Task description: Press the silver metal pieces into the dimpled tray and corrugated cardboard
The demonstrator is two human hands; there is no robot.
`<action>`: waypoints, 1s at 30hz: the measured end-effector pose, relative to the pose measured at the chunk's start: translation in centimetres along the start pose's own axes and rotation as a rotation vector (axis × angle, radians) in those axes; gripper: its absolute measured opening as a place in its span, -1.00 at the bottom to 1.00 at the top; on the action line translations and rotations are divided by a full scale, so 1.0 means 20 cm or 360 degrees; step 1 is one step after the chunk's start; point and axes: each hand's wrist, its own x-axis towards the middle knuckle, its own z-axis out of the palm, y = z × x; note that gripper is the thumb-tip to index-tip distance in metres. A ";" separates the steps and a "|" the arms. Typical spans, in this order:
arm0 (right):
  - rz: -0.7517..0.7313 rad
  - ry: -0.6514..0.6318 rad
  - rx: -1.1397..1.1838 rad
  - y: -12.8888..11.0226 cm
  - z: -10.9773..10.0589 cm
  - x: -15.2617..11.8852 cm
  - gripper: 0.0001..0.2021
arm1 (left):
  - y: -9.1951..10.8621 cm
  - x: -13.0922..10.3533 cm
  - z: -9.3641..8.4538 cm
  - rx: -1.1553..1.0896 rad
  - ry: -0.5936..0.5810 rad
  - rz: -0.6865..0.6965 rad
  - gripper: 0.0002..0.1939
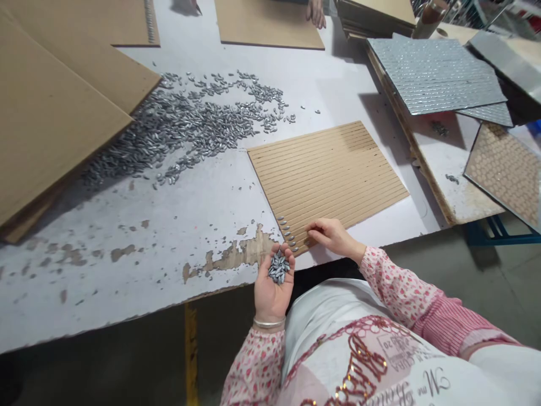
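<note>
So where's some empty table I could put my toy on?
The table is bare between the silver bits and its near edge, left of the grooved board. Another patch lies between that board and the plain board at the back, with just a few stray bits. Crowded: the pile, the big boards at left, the shiny panels at right.

Cool, fairly bright light falls from above on the white tabletop (160, 225), while the floor (105, 366) at lower left sinks into dimness. Soft shadows lie beneath the brown boards (54, 107) at left and beside the raised platform (460, 194) at right. Small glints speckle the silvery sheets (439, 73) at upper right. The centre is reasonably sharp; the clutter at the top right corner looks soft, and wide-angle distortion stretches the frame's edges.
</note>
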 end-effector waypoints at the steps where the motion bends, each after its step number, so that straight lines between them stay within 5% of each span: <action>1: -0.0009 -0.0030 -0.0021 0.00 0.00 0.00 -0.88 | 0.00 0.00 0.00 -0.0007 -0.0004 0.0004 -0.69; 7: -0.0195 0.0018 -0.0361 0.01 0.07 0.00 -0.91 | 0.00 0.01 0.02 -0.0023 0.0017 -0.0009 -0.68; 15: -0.0067 0.0174 -0.0608 0.04 0.12 -0.02 -0.90 | 0.01 0.01 0.02 -0.0044 0.0003 -0.0037 -0.67; 30: -0.0150 0.0061 -0.0567 0.07 0.07 -0.01 -0.82 | 0.01 0.03 -0.01 -0.0042 -0.0037 -0.0035 -0.68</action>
